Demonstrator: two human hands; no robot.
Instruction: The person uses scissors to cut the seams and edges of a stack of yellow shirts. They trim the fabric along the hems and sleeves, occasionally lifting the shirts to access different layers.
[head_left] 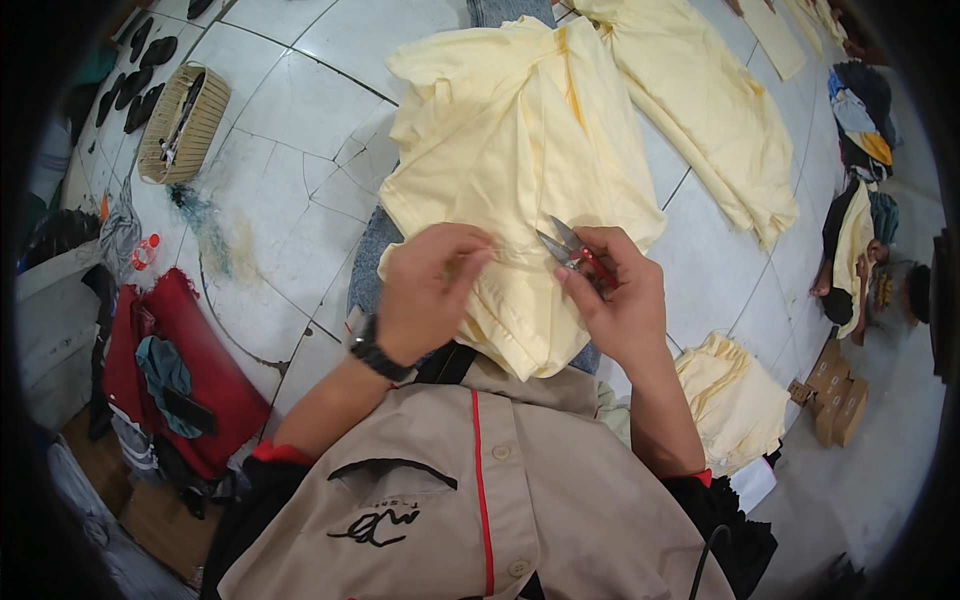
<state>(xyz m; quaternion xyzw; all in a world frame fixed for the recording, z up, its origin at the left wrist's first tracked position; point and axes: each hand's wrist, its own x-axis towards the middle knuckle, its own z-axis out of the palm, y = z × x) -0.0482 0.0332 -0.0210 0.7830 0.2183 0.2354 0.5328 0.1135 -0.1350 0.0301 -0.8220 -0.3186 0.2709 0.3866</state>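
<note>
One yellow garment (510, 130) lay over blue denim (368, 265). Above the garment's near part, the right hand (625, 295) was closed round red snips (590, 262), blades parted; the left hand (435, 285) had its fingers bent together, blurred, any hold impossible to tell. Left of the garment stood a basket (185, 125); right, more yellow cloth (715, 120).
</note>
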